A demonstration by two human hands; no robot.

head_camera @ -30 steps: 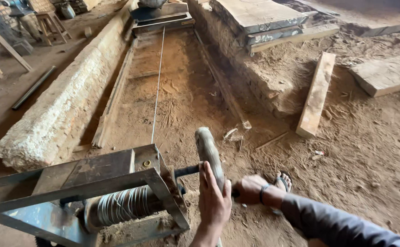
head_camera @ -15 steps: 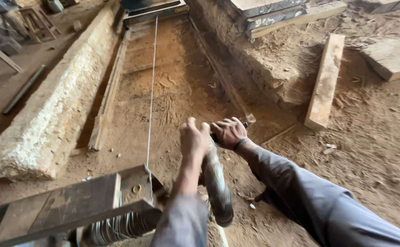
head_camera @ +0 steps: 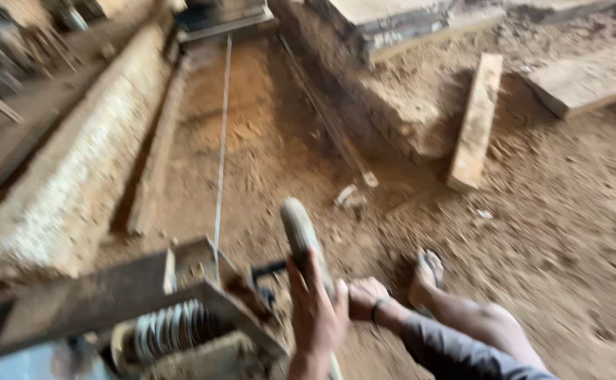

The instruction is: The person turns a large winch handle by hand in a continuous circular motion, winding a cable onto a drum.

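both hands grip the crank wheel point(head_camera: 299, 236) edge-on, just right of the winch drum point(head_camera: 171, 327): left hand point(head_camera: 316, 309) clenched on its near rim, right hand point(head_camera: 364, 298) apparently beside it, blurred.

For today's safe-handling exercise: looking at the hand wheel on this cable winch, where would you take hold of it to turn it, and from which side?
Take the hand wheel by its worn, rounded rim, from the right, outer side. It stands edge-on beside the winch frame, so that side seems clear of the cable drum. The left hand already grips the near rim; the right hand rests beside it.
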